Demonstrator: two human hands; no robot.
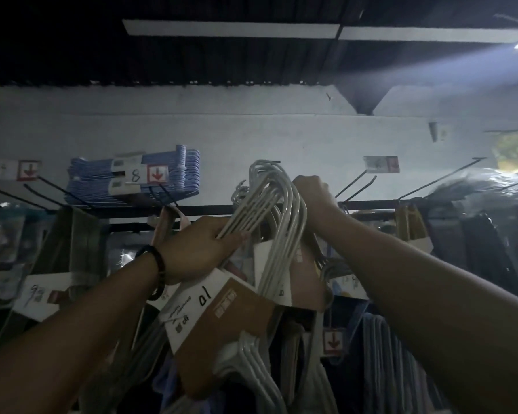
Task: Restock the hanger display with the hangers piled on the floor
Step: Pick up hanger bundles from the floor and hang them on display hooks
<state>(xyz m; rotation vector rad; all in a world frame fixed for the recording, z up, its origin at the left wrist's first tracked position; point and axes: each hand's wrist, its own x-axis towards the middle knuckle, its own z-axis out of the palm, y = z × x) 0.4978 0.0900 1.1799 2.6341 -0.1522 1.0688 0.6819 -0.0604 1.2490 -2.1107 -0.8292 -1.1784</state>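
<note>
Item: white hanger bundle [278, 222], hooks uppermost, raised in front of the display rail [210, 210] at frame centre. A card sleeve [222, 312] marked "10" sits at 7 o'clock of the hooks. Left hand [198, 249], bracelet [159, 264] on the wrist: fingers curled round the hanger necks, at 8 o'clock. Right hand [313, 194]: fingers curled onto the hook tops, at 2 o'clock. Blue hanger pack [102, 186] marked "8": on pegs, 10 o'clock of the bundle. Bare wire peg [353, 186]: 3 o'clock of the right hand
</note>
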